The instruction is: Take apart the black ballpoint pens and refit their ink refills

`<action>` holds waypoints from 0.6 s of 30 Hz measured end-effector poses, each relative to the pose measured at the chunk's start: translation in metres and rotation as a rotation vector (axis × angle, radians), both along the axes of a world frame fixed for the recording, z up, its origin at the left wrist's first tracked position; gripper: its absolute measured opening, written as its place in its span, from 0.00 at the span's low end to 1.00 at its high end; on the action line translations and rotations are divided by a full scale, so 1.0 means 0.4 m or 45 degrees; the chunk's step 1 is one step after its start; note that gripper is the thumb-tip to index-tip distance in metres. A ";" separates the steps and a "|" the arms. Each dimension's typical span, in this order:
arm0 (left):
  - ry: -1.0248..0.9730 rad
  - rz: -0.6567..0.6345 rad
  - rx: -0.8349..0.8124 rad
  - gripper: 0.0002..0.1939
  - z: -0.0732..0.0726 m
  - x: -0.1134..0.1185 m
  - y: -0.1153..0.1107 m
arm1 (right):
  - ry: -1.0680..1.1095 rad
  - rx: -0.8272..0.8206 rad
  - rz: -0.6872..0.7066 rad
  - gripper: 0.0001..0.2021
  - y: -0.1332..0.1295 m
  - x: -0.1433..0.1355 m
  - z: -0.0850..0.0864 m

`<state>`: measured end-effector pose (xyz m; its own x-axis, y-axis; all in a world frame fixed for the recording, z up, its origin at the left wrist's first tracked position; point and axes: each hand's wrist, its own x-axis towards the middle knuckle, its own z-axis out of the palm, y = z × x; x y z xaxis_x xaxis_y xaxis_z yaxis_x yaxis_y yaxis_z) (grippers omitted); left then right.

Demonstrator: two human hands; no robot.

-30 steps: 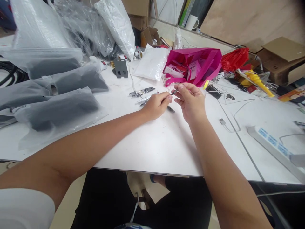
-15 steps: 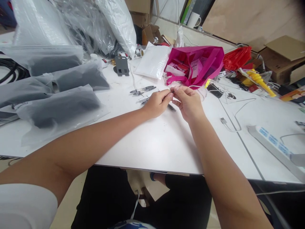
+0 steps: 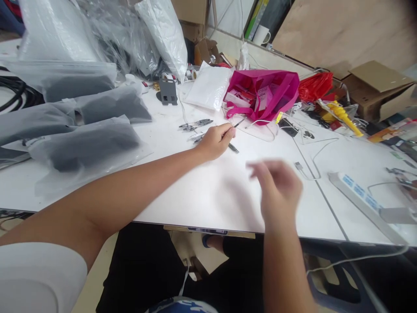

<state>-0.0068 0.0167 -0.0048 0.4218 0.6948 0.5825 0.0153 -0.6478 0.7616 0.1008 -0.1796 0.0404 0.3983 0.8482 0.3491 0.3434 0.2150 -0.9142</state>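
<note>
the left hand (image 3: 215,141) is closed in a loose fist round a slim dark pen (image 3: 239,123), thumb pressed along the side of the forefinger; most of the pen is hidden in the fist, and its thin end sticks out past the thumb, pointing up and away towards the magenta tote bag (image 3: 287,89). half a second ago the fingertips of both hands met at that end; now it stands bare, and the left hand has hardly shifted.

the right hand (image 3: 280,188) is the one that has moved: it has drawn back towards the body and out to the right, and hangs above the white tabletop (image 3: 192,191) with a soft shadow beneath. its fingers are half curled, thumb close to the forefinger, but the blur is heavy and i can't tell whether anything small is pinched there.

just beyond the left hand lie some clear-barrelled ballpoint pens (image 3: 195,125), with more pens (image 3: 196,138) partly behind the wrist, and a black pen end (image 3: 233,148) shows close below its fingers. with the right hand out of the way, a loop of white cable (image 3: 260,137) now shows in front of the tote bag. a usb plug (image 3: 299,166) lies near the right hand, and farther right is a white power strip (image 3: 358,191).
</note>
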 end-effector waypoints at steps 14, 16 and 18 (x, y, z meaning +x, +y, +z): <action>0.010 -0.022 0.040 0.17 -0.002 0.000 0.000 | -0.535 -0.417 0.126 0.23 -0.307 -0.014 -0.445; 0.019 -0.016 0.035 0.17 -0.002 -0.002 0.001 | -0.499 -0.496 0.206 0.23 -0.286 -0.029 -0.463; 0.019 -0.020 0.028 0.17 -0.001 -0.001 0.001 | -0.473 -0.550 0.255 0.24 -0.277 -0.050 -0.477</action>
<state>-0.0074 0.0172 -0.0053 0.4412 0.6752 0.5911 0.0161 -0.6645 0.7471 0.0808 -0.2905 -0.1503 0.1338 0.9901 0.0416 0.6480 -0.0557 -0.7596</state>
